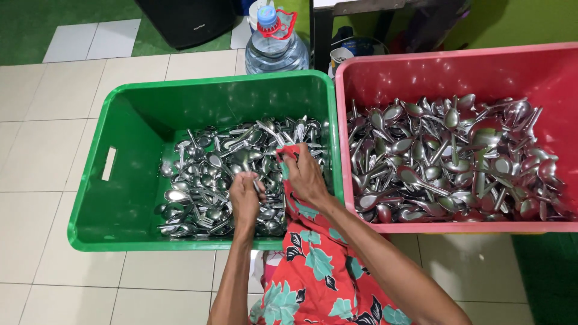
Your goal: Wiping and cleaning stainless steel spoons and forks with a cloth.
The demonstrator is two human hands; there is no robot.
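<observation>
Head view: left hand (245, 197) is closed around a metal spoon (255, 182) over the spoon heap (198, 180) in the green crate (120, 198). Right hand (306, 174) pinches a red floral cloth (319, 271). Pink crate (385, 60) alongside holds more spoons.

Head camera, steeply downward, close overhead.

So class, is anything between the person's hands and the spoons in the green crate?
Nothing visible. The left hand and right hand are already on the spoons in the green crate; the right also holds red cloth.
</observation>
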